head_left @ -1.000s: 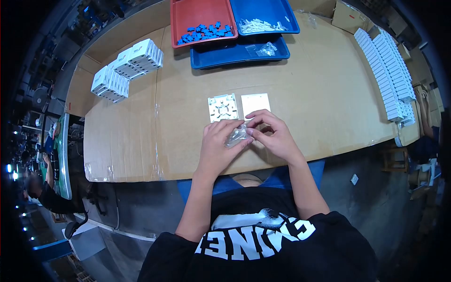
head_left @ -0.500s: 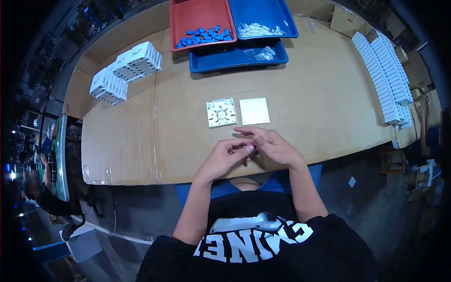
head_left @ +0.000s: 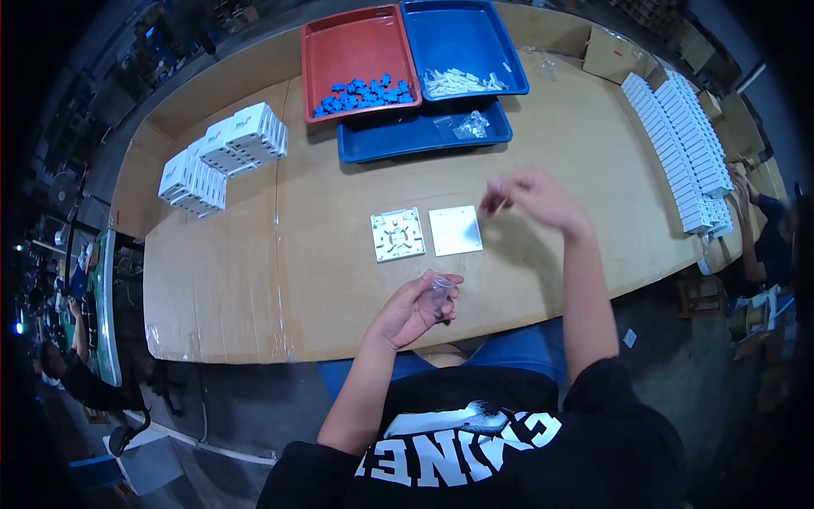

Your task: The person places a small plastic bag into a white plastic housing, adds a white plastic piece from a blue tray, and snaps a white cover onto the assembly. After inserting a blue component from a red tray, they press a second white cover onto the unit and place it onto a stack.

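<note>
A small clear plastic bag [head_left: 437, 297] is held in my left hand [head_left: 407, 317], its fingers curled around it near the table's front edge. My right hand [head_left: 539, 200] is raised to the right of a flat white cover [head_left: 456, 229]; its fingers are bent and smeared by motion, and I cannot make out anything in them. Left of the cover lies a square white tray [head_left: 397, 235] with moulded clips and channels inside. Both square pieces lie flat, side by side, just beyond my left hand.
A red bin [head_left: 360, 47] of blue parts and a blue bin [head_left: 462, 42] of white parts rest over a lower blue bin [head_left: 381, 149] with plastic bags. White stacked boxes stand left [head_left: 195, 182] and right [head_left: 678, 153]. People are at both sides.
My hands, together before, have come apart. The right moved forward and right over the table; the left turned palm up, showing the clear bag. The view has tilted slightly.
</note>
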Available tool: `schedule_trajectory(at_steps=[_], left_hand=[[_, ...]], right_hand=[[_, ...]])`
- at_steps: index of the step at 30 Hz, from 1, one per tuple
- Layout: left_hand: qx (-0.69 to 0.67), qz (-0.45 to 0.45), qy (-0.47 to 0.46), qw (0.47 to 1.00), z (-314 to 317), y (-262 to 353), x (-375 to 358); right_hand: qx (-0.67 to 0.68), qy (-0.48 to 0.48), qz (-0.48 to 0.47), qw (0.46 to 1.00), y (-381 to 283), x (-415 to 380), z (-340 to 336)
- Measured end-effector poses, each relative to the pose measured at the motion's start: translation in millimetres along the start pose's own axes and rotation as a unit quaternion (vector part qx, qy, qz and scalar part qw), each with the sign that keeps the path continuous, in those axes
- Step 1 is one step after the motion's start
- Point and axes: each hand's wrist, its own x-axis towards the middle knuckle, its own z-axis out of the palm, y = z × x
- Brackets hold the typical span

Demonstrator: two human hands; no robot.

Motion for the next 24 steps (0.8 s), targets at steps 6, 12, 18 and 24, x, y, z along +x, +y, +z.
schedule_trajectory(at_steps=[6, 12, 18, 24], left_hand=[[-0.108, -0.004, -0.007, 0.994, -1, 6, 5], [-0.163, -0.006, -0.020, 0.986, -3, 8, 5], [-0.151, -0.009, -0.019, 0.988, 0, 9, 7], [-0.150, -0.010, -0.037, 0.988, -5, 8, 8]], right_hand=[[-0.089, 0.228, -0.035, 0.969, 43, 137, -128], [-0.472, 0.290, 0.057, 0.831, 51, 199, -163], [-0.546, 0.256, 0.095, 0.792, 39, 217, -159], [-0.536, 0.206, 0.146, 0.805, 40, 225, -159]])
